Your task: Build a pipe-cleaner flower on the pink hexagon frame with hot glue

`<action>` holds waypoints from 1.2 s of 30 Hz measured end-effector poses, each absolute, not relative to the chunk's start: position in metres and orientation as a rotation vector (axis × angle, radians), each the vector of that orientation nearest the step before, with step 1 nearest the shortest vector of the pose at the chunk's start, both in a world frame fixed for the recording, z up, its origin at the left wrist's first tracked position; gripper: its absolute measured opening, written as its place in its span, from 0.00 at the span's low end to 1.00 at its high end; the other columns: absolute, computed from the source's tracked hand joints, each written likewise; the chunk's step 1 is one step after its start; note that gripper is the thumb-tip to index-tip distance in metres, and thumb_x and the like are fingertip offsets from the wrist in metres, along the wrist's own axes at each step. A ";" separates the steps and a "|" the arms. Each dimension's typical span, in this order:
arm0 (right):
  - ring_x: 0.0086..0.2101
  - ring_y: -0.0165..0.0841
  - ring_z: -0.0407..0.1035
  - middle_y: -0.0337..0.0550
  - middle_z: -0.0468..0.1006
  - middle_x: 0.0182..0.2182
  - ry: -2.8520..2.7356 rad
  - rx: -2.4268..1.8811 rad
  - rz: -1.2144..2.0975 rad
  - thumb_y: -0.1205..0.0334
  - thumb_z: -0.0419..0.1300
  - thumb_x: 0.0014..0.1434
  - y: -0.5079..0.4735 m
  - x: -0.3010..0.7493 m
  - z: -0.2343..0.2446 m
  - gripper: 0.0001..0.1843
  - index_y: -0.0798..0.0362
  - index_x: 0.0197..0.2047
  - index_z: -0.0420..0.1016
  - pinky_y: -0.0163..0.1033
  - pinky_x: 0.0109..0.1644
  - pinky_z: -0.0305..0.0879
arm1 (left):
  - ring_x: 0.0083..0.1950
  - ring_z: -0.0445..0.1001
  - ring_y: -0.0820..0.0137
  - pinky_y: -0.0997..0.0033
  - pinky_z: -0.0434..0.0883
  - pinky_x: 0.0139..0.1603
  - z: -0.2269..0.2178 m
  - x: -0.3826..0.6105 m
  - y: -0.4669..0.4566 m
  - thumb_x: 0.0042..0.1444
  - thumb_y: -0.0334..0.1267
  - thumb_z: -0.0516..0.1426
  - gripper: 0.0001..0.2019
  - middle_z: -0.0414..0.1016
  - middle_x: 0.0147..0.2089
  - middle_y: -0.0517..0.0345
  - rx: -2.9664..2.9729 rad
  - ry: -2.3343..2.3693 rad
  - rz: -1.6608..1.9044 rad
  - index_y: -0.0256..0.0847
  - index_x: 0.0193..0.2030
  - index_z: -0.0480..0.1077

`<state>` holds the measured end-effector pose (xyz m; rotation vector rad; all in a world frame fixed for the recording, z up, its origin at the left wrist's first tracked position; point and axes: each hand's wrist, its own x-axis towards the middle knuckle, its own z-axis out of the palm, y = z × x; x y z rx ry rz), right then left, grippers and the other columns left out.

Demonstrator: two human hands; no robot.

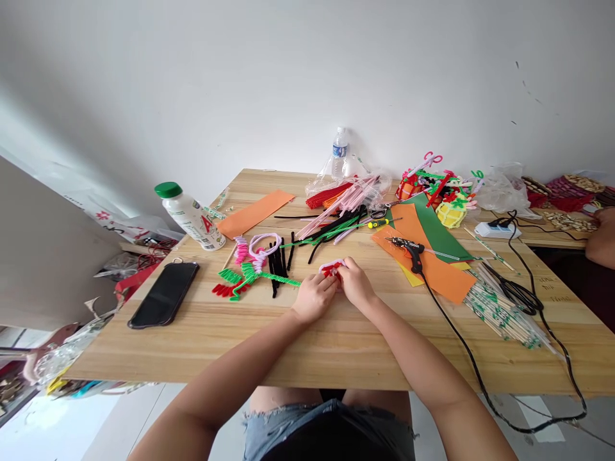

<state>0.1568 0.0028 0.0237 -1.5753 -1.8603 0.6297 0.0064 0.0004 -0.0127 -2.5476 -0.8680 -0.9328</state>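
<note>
Over at the table (pixel 346 366), left hand (pixel 313 297) and right hand (pixel 357 285) pinch fuzzy red and purple wire (pixel 331 265); pulling too hard could bend it out of shape

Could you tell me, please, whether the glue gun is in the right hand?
No, the glue gun lies on orange paper, away from the right hand.

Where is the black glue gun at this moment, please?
In the head view, the glue gun lies on the orange sheets toward the table's right side, right of the right hand and near the yellow-handled screwdriver.
</note>
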 end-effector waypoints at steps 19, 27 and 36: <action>0.26 0.30 0.59 0.35 0.64 0.24 -1.658 -1.590 0.788 0.66 0.46 0.55 0.004 0.155 0.023 0.07 0.50 0.26 0.56 0.34 0.29 0.51 | 0.38 0.73 0.66 0.65 0.72 0.34 -0.015 0.006 0.001 0.62 0.31 0.47 0.13 0.77 0.42 0.45 -2.573 -0.815 -0.979 0.35 0.42 0.72; 0.26 0.30 0.58 0.35 0.64 0.25 -1.687 -1.579 0.758 0.64 0.45 0.56 0.004 0.155 0.023 0.07 0.50 0.25 0.55 0.35 0.30 0.50 | 0.36 0.72 0.67 0.66 0.71 0.33 -0.013 0.008 0.001 0.62 0.30 0.48 0.11 0.77 0.41 0.46 -2.545 -0.799 -0.973 0.35 0.41 0.72; 0.28 0.31 0.60 0.36 0.66 0.26 -1.681 -1.600 0.756 0.64 0.46 0.56 0.004 0.156 0.021 0.07 0.50 0.26 0.57 0.35 0.32 0.53 | 0.37 0.72 0.66 0.66 0.70 0.33 -0.013 0.008 0.000 0.62 0.29 0.48 0.11 0.77 0.41 0.46 -2.519 -0.791 -0.992 0.35 0.41 0.72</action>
